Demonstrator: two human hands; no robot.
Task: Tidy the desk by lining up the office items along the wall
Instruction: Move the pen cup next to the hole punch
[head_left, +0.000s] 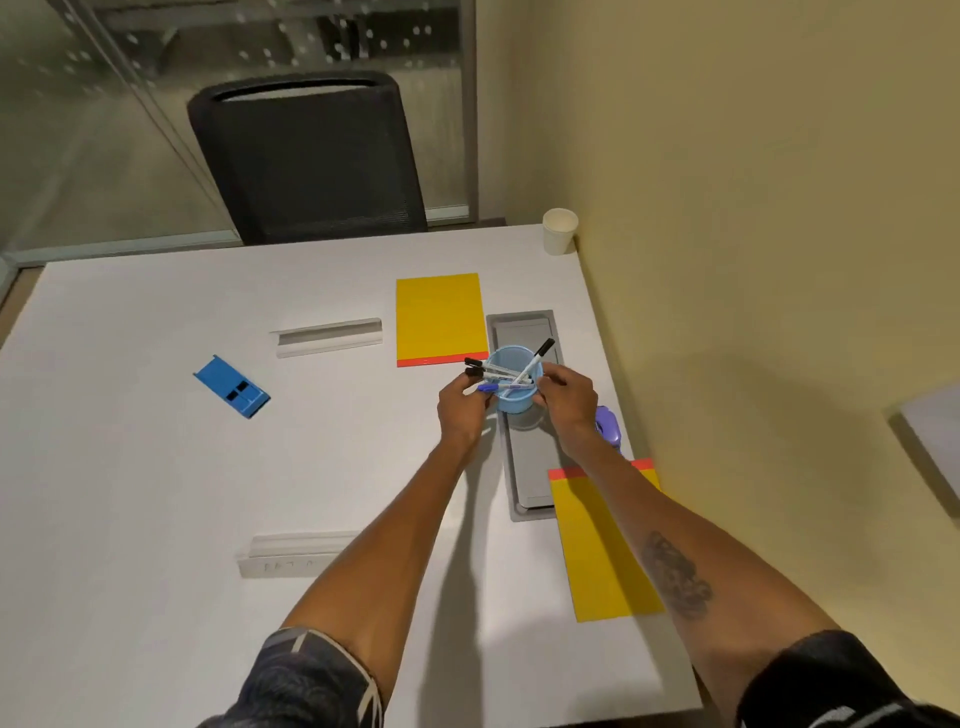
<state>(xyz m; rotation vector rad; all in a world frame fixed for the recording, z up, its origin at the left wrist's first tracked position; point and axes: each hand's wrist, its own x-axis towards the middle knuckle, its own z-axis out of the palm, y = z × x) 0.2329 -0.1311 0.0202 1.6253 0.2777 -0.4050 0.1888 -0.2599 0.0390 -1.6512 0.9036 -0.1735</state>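
A light blue pen cup (514, 382) with several markers (498, 372) in it is lifted a little above the grey cable tray (524, 467). My right hand (569, 400) grips the cup's right side. My left hand (462, 410) is at its left side, fingers on the marker ends that stick out. One yellow notepad (439, 317) lies just left of the tray's far end. A second yellow notepad (602, 551) lies by the wall, partly under my right forearm. A purple item (609, 423) sits by the wall, half hidden by my wrist.
A blue stapler-like box (232, 387) lies far left on the white desk (156, 519). Two white trays (327, 338) (291, 553) lie mid-desk. A paper cup (559, 231) stands in the far corner by the yellow wall (753, 260). A black chair (311, 161) stands behind the desk.
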